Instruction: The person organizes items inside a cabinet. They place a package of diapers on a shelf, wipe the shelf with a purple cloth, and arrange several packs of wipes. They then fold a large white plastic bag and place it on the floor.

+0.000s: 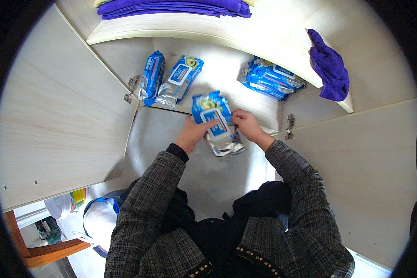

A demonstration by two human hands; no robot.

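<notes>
A blue and silver pack of wet wipes [218, 123] with a white-rimmed lid is held in front of the open cabinet, above the floor. My left hand [193, 132] grips its left side, the thumb lying across the lid. At the pack's right edge, my right hand [245, 122] pinches the wrapper with its fingertips. On the cabinet's lower board, two more wipe packs stand at the left: one turned on its narrow side [152, 78], the other leaning with its lid showing [181, 78]. Several similar packs [272, 78] are piled at the right.
Folded purple towels [173, 8] lie on the upper shelf [201, 27]; a crumpled purple cloth [328, 73] hangs over its edge. Cabinet doors stand open at left [66, 114] and right [354, 173]. A bucket [60, 205] and a white-lined bin [100, 222] are at lower left.
</notes>
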